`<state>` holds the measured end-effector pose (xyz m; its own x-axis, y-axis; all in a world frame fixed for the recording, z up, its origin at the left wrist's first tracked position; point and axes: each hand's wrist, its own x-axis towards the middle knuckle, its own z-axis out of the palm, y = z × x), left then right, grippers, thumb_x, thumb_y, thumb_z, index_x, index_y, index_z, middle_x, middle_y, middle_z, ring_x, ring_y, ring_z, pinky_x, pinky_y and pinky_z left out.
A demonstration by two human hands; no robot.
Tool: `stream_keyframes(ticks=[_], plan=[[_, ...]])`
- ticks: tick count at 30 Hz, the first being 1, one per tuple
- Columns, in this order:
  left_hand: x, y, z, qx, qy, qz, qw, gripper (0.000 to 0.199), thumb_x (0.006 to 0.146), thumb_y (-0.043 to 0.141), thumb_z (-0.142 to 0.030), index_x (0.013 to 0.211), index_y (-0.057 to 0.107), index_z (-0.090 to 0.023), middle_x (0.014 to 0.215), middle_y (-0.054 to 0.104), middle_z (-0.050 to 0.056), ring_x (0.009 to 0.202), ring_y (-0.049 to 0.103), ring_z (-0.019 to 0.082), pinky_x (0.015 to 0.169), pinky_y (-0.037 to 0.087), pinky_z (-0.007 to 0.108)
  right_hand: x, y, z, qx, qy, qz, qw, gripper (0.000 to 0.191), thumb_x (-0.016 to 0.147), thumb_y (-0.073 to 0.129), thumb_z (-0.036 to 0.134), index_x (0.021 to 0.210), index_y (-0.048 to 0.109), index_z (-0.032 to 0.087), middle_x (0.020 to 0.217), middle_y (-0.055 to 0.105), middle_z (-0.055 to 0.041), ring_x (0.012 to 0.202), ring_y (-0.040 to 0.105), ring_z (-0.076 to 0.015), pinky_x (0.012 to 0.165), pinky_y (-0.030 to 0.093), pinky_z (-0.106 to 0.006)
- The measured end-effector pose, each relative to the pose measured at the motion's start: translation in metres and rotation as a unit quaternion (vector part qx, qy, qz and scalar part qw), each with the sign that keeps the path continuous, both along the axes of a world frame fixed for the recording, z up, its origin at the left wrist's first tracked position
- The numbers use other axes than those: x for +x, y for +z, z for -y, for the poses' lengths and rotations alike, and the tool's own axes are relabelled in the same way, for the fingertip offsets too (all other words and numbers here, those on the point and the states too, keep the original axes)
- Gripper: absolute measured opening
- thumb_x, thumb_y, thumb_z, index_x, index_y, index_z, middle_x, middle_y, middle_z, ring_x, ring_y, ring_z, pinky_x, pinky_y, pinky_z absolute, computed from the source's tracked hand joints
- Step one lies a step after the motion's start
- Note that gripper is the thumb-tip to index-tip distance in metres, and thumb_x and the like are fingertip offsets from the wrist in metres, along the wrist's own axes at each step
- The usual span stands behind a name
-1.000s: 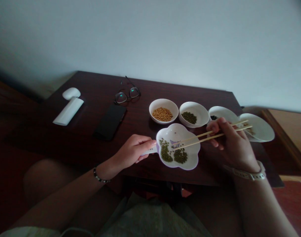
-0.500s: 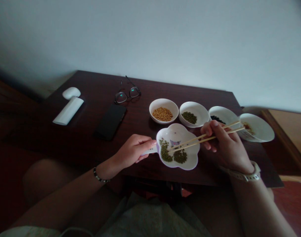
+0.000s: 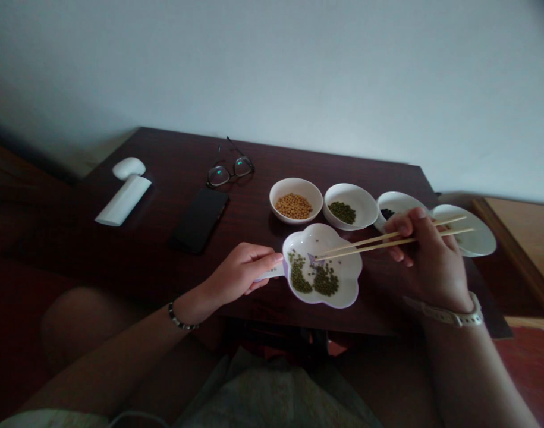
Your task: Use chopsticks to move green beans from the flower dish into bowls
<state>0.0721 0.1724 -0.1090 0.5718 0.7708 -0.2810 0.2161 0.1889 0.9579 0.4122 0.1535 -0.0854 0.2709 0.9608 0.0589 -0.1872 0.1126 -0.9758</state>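
My left hand (image 3: 240, 274) grips the short handle of a white flower-shaped dish (image 3: 345, 279), which rests at the table's near edge. Green mung beans (image 3: 311, 276) lie in two loose heaps in the dish. My right hand (image 3: 425, 255) holds a pair of wooden chopsticks (image 3: 365, 245), their tips over the dish just above the beans. Nothing shows between the tips. That hand hovers near a white bowl with black beans (image 3: 399, 203), partly hidden behind my fingers, and a shallow white bowl (image 3: 474, 235).
Behind the dish stand a white bowl of soybeans (image 3: 296, 201) and a white bowl of mung beans (image 3: 348, 205). Glasses (image 3: 230, 172), a black phone (image 3: 199, 220) and white objects (image 3: 122, 202) lie on the dark wooden table (image 3: 173, 148). A wall stands behind.
My right hand and the chopsticks have shifted right and slightly up, with the tips still over the dish. The left hand and dish have not moved.
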Motion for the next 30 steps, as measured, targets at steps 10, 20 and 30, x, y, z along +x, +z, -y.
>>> stream_keyframes(ticks=[10,20,30], plan=[[-0.005,-0.003,0.004,-0.025,-0.019,0.0,1.0,0.052,0.111,0.069,-0.053,0.072,0.059,-0.021,0.048,0.048,-0.006,0.04,0.039,0.009,0.041,0.024,0.022,0.055,-0.019,-0.02,0.086,-0.16,-0.046,0.982,0.031,0.1,0.09,0.034,0.083,0.065,0.027,0.079,0.06,-0.0025,0.064,0.06,-0.0172,0.037,0.034,-0.023],[-0.003,-0.003,0.004,-0.027,-0.007,0.008,1.0,0.052,0.109,0.071,-0.056,0.072,0.059,-0.021,0.048,0.048,-0.006,0.039,0.038,0.009,0.04,0.022,0.022,0.037,-0.02,-0.018,0.146,-0.238,0.094,0.955,0.042,0.106,0.081,0.046,0.072,0.07,0.023,0.075,0.062,-0.0052,0.053,0.06,-0.0145,0.034,0.038,-0.025],[-0.002,-0.003,0.003,-0.005,-0.004,0.017,1.0,0.053,0.112,0.066,-0.049,0.068,0.054,-0.022,0.049,0.047,-0.006,0.04,0.039,0.008,0.042,0.023,0.022,0.034,-0.018,-0.015,0.129,-0.211,0.076,0.966,0.039,0.105,0.082,0.045,0.073,0.072,0.024,0.079,0.064,-0.006,0.055,0.059,-0.0152,0.035,0.038,-0.025]])
